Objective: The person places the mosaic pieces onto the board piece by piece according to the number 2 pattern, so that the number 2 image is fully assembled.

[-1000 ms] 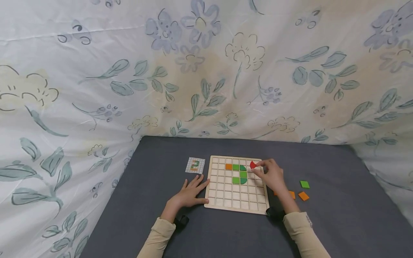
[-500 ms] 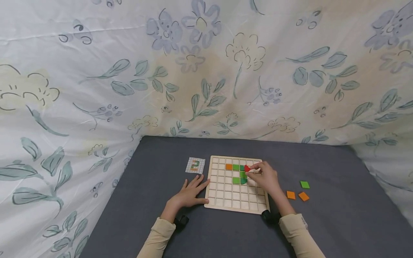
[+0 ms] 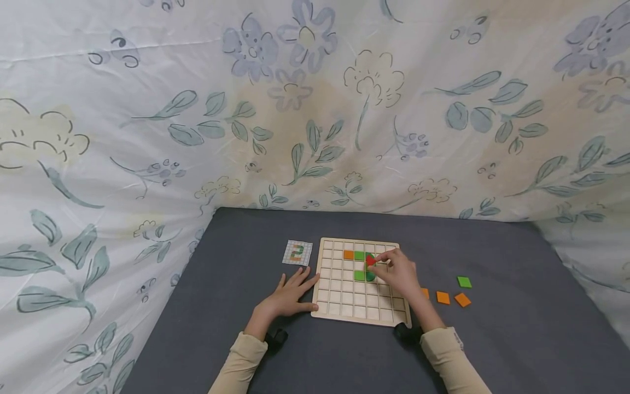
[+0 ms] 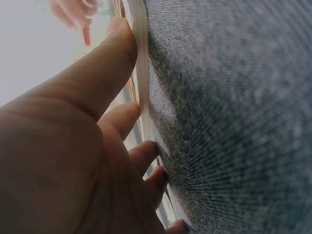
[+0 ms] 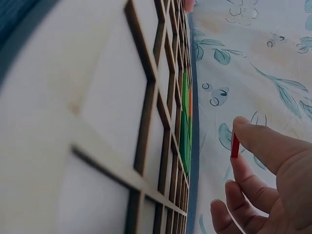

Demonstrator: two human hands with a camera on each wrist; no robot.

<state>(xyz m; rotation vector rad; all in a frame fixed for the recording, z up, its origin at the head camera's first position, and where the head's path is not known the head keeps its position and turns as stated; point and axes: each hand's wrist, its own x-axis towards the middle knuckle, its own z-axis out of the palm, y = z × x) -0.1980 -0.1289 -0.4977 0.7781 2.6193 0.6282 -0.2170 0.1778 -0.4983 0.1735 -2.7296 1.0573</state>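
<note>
I have the right hand (image 3: 400, 273) pinching a red tile (image 3: 371, 260) over the wooden grid board (image 3: 343, 310) at one o'clock; the left hand (image 3: 289, 297), fingers spread, touches its nine-o'clock edge.

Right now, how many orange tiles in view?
4: one orange tile on the board, three loose orange tiles to its right, the nearest partly behind the right forearm; others may be hidden.

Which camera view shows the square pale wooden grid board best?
The head view: it shows the pale wooden grid board from above, nearly whole, the right hand over part of it. The left wrist view gives mainly its edge, by the left hand; the right wrist view, a close, slanted part.
</note>
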